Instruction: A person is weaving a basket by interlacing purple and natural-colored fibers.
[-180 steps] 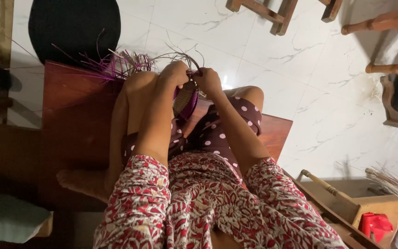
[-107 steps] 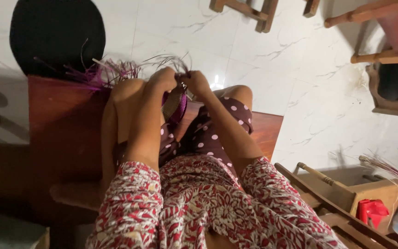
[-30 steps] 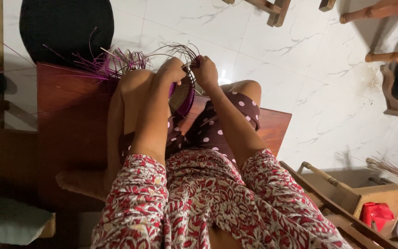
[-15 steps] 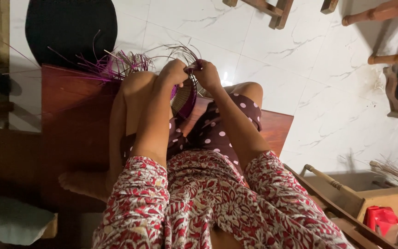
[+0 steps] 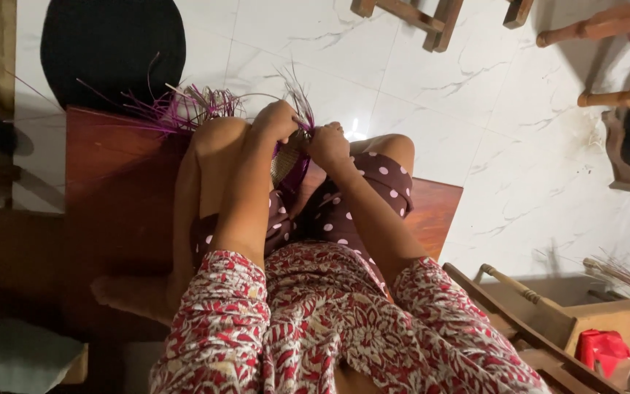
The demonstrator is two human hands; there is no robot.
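Centre of frame, slightly high: left hand (image 5: 277,120) and right hand (image 5: 327,143) both pinch the woven piece (image 5: 289,162) between the knees. Purple strips (image 5: 184,111) lie upper left; red package (image 5: 601,347) lower right.

Purple strips (image 5: 184,113), maroon polka-dot skirt (image 5: 344,211)

Two hands (image 5: 277,120) (image 5: 327,144) — one woven piece (image 5: 289,157) — one black mat (image 5: 111,47)
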